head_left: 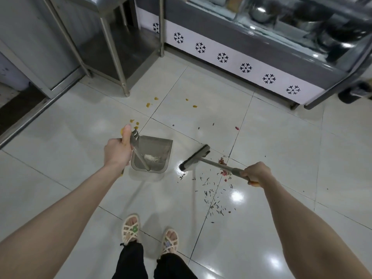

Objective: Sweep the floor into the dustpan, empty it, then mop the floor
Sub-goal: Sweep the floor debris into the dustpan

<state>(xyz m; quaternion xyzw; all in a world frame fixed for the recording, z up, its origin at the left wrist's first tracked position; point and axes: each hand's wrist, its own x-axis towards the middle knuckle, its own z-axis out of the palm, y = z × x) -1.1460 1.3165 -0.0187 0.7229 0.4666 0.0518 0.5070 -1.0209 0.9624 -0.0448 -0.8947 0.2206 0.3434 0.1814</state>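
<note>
My left hand (118,151) grips the upright handle of a grey dustpan (156,150) that stands on the white tiled floor (271,141), its mouth facing away from me. My right hand (256,174) grips the metal handle of a broom; the broom head (194,158) rests on the floor just right of the dustpan. Dark slivers and red bits of debris (213,192) lie scattered below and right of the broom head. Yellow scraps (149,105) lie farther off, beyond the dustpan.
A steel table with legs (122,77) and a low shelf stands at the back left. A glass display counter with a snowflake-patterned base (245,67) runs along the back right. A dark bin (354,93) sits at the far right. My sandalled feet (151,232) are below.
</note>
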